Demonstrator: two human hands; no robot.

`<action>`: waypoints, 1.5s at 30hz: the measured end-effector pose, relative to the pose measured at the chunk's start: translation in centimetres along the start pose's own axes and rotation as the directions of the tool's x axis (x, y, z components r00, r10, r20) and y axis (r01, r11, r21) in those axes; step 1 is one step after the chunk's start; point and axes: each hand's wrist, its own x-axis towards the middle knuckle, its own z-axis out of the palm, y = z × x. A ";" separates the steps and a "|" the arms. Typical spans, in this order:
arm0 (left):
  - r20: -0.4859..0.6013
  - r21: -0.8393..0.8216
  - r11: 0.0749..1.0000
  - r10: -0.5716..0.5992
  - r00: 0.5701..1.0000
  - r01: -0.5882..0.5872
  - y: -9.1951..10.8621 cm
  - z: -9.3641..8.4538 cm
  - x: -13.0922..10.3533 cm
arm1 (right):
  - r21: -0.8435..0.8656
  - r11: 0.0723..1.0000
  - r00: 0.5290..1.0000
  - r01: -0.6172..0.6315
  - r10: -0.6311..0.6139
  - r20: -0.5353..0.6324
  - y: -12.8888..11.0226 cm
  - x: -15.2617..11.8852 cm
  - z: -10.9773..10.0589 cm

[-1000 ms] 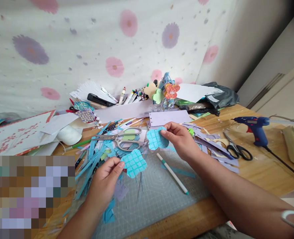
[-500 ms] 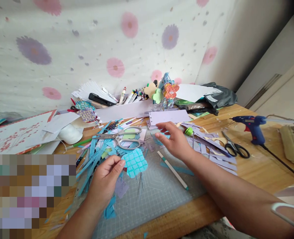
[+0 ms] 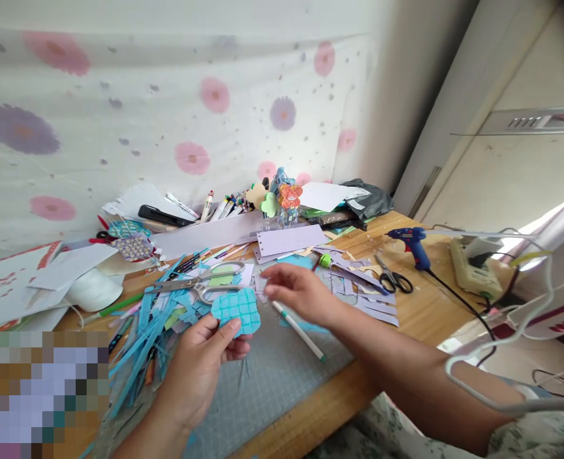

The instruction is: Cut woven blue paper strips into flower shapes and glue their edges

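My left hand (image 3: 198, 366) pinches a light blue paper cutout (image 3: 241, 307) with a scalloped edge and a darker grid drawn across it. Thin dark strands show below it over the grey cutting mat (image 3: 286, 386). My right hand (image 3: 303, 293) hovers over the mat, fingers bent and apart, holding nothing. Just below that hand lies a white marker with a teal tip (image 3: 303, 335). Silver-handled scissors (image 3: 205, 285) rest behind the cutout on a heap of blue paper strips (image 3: 150, 319).
At right are a blue glue gun (image 3: 410, 242), black-handled scissors (image 3: 396, 280) and a power strip (image 3: 473, 271). A thread spool (image 3: 95, 290) stands at left. Behind sit a black stapler (image 3: 162, 215), a pale purple card (image 3: 291, 243) and several paper flowers (image 3: 290, 196).
The view has swung right, so everything appears further left. The cutout is tilted differently in my left hand, with more fingers showing beneath it. My right hand stays raised over the mat.
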 end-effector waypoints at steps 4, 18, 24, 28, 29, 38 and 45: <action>-0.049 -0.080 0.996 0.026 0.998 -0.030 -0.1 -0.1 0.4 | -0.656 0.656 0.914 -0.373 0.136 -0.383 2.7 -3.1 -8.4; -0.244 -0.228 0.947 0.167 0.955 -0.224 0.9 -2.8 0.8 | -0.748 0.240 0.765 -0.619 0.399 -0.505 8.5 -7.5 -15.1; -0.255 -0.245 0.935 0.191 0.948 -0.255 1.0 -3.1 0.8 | -0.712 0.312 0.773 -0.629 0.349 -0.530 8.3 -7.8 -16.6; -0.216 -0.268 0.932 0.189 0.958 -0.245 0.8 -2.9 0.6 | -0.630 0.439 0.756 -0.641 0.216 -0.618 6.0 -6.7 -15.6; -0.199 -0.280 0.929 0.192 0.961 -0.243 0.7 -2.8 0.5 | -0.619 0.496 0.771 -0.609 0.187 -0.609 5.2 -5.9 -14.4; -0.182 -0.382 0.913 0.079 0.980 -0.144 -0.7 -2.6 1.5 | -0.520 0.852 0.996 -0.071 0.029 -0.088 1.7 2.2 -0.1; -0.159 -0.360 0.923 0.079 0.984 -0.132 -1.2 -2.2 1.8 | -0.676 0.728 0.982 0.114 0.019 0.186 0.9 4.4 1.4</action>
